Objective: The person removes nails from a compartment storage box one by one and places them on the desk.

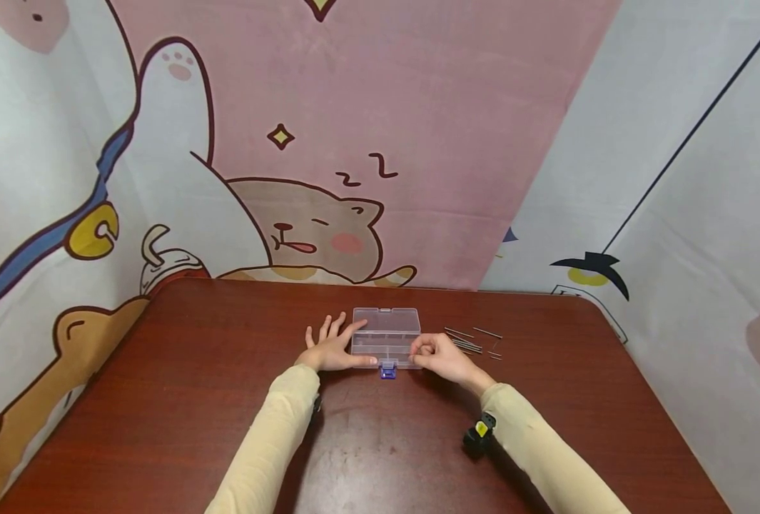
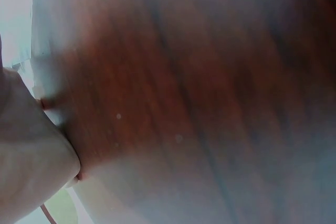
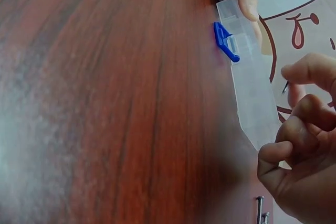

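A clear plastic box (image 1: 386,350) with its lid raised at the back lies on the table; a blue latch (image 1: 388,371) hangs at its front. My left hand (image 1: 331,350) rests on the box's left end with fingers spread, the thumb along the front edge. Over the right end, my right hand (image 1: 440,357) pinches a small thin nail (image 3: 285,88) between thumb and forefinger, its tip showing in the right wrist view. Beside that hand lie several loose metal nails (image 1: 466,345). The left wrist view shows mostly blurred table and part of the hand (image 2: 31,156).
The dark red wooden table (image 1: 193,400) reaches back to a cartoon-printed cloth (image 1: 450,143). A black wrist device (image 1: 479,435) with a yellow mark sits at the right cuff.
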Demonstrator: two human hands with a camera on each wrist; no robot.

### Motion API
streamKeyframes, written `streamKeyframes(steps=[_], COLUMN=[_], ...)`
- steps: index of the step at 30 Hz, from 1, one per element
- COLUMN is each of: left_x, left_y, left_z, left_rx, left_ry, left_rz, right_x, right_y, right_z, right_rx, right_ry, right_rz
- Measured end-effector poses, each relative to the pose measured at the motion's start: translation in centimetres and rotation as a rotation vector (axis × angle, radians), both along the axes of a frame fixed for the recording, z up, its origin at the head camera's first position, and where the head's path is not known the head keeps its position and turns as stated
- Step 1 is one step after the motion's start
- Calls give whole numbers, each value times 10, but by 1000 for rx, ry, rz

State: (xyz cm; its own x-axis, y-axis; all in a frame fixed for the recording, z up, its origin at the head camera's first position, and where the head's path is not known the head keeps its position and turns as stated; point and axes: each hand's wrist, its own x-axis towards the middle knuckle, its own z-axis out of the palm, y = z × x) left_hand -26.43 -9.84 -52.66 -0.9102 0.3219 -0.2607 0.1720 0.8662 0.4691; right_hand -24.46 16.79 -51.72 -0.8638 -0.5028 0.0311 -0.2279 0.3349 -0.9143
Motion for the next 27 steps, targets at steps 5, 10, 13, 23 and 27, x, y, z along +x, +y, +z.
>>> streamKeyframes(steps=[5, 10, 13, 23, 27], left_x=[2, 3, 2, 4, 4], left_y=[0, 0, -1, -2, -2], left_z=[2, 3, 2, -7, -4], left_rx=[42, 41, 33, 87, 58], left_ry=[3, -7, -2, 65, 66], left_rz=[-4, -5, -6, -4, -5], right_x=[11, 14, 9, -4, -1], right_y=[6, 23, 40, 91, 100], right_z=[23, 28, 16, 7, 21], right_rx=[-16, 13, 26, 122, 159], right_ry=[25, 41, 45, 101, 109], right_rz=[3, -45, -79, -122, -146])
